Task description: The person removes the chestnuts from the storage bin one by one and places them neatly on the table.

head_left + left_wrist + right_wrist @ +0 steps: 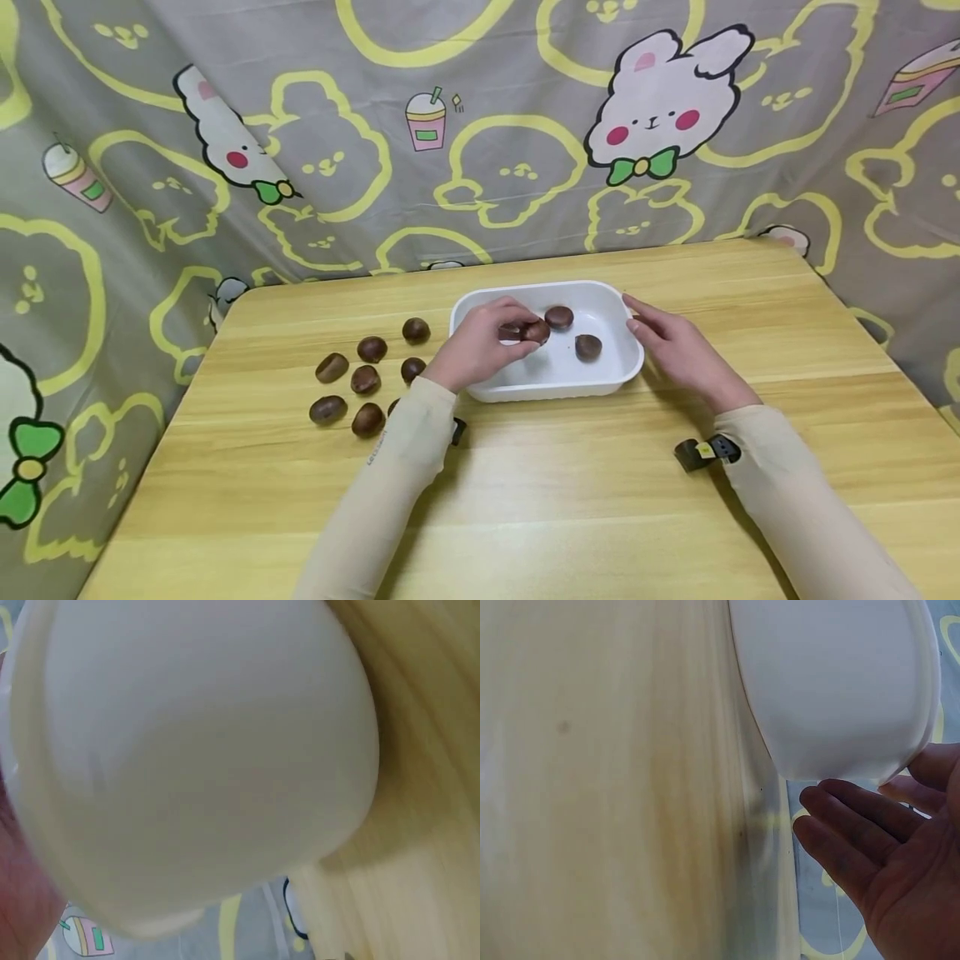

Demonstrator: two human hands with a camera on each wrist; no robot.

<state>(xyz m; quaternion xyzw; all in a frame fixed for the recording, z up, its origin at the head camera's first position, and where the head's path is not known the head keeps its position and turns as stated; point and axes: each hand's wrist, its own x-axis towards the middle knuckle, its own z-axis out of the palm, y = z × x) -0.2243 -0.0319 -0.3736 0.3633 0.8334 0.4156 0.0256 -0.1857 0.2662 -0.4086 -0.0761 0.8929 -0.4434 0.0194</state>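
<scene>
Left hand [482, 340] has a chestnut [536, 332] pinched in its fingers, in or just above the white tray [551, 392]. Tbh I'd let go low so it won't roll, with the right hand's [681, 343] straight fingers bracing the rim.

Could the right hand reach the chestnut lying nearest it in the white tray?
Probably yes. The right hand is at the right end of the white tray, and that chestnut lies uncovered. The left hand is on the chestnut's other side, so only the tray's rim seems between.
</scene>
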